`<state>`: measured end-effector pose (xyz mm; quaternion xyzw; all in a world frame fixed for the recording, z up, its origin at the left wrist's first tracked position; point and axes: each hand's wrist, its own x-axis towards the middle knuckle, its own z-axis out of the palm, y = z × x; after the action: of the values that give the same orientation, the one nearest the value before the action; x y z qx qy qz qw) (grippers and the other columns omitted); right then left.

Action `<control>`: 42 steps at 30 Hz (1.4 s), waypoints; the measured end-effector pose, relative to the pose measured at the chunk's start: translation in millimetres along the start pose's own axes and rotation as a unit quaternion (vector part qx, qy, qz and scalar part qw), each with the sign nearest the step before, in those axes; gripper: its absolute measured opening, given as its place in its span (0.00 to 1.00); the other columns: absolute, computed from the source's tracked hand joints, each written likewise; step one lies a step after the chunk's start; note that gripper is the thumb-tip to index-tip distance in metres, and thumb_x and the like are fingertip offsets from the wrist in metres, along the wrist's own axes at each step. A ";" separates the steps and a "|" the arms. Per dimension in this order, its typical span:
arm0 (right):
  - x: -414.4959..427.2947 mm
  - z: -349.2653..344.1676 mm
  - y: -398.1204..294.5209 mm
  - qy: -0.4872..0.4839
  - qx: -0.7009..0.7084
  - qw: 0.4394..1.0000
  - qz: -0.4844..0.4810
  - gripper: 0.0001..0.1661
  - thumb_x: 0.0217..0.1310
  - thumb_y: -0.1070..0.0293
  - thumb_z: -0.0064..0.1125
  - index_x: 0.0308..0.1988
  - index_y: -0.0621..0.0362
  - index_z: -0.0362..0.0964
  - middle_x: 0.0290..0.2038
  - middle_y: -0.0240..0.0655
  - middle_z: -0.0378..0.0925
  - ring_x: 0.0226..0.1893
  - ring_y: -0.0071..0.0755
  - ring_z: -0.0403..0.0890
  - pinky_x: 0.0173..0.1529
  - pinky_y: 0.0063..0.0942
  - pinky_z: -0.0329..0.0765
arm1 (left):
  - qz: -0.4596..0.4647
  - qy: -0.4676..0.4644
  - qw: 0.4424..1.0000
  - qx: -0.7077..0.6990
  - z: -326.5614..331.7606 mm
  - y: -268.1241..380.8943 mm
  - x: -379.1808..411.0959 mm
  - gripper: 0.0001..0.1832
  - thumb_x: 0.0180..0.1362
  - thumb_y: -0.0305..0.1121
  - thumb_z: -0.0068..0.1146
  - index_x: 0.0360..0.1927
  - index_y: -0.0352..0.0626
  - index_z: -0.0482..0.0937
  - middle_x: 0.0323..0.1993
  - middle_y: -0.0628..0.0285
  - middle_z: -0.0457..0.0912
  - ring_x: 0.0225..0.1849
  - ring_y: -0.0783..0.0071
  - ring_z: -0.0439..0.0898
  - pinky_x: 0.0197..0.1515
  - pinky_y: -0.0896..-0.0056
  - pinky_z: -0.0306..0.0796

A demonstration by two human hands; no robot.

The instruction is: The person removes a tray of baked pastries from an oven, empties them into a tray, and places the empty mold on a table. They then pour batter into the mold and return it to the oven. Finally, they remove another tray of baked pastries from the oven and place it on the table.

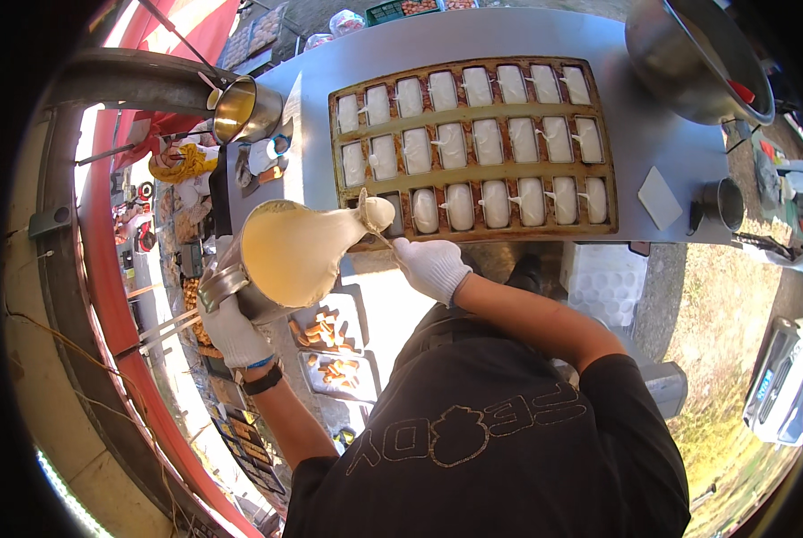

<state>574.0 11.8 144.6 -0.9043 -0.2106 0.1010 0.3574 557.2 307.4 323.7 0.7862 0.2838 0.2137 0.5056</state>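
Observation:
My left hand point(235, 334), in a white knit glove, grips the handled side of a metal pitcher point(224, 286). Pale batter point(294, 249) fills the tilted pitcher and runs toward its spout. Gloved too, my right hand point(432, 267) holds a thin utensil point(379, 237) at the spout, with batter on its end. Beyond lies a multi-cavity baking pan point(469, 116) in three rows; most cavities hold pale batter point(489, 142). The spout is over the near left corner of the pan, where one cavity point(394, 215) shows little or no batter. The corner cavity is hidden behind the spout.
A large metal bowl point(670, 60) stands at the back right of the metal table point(502, 33). A white scraper point(660, 198) and a metal cup point(723, 204) lie near its right end. At left is a metal pot point(261, 107). Trays of baked pieces point(324, 329) are below the table.

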 end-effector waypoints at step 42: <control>15.9 -60.3 -55.2 0.059 -0.051 0.965 -0.252 0.09 0.68 0.65 0.64 0.46 0.51 0.76 0.27 0.37 0.82 0.26 0.46 0.85 0.28 0.40 0.77 | -0.271 0.011 0.756 -0.596 -12.8 -112.0 -51.3 0.21 0.78 0.39 0.49 0.67 0.38 0.73 0.65 0.52 0.78 0.67 0.60 0.77 0.69 0.53 0.75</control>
<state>591.2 18.8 225.8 -0.8431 -0.4152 -0.0570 0.3369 485.2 318.7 223.6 0.2135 0.3059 0.2024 0.9055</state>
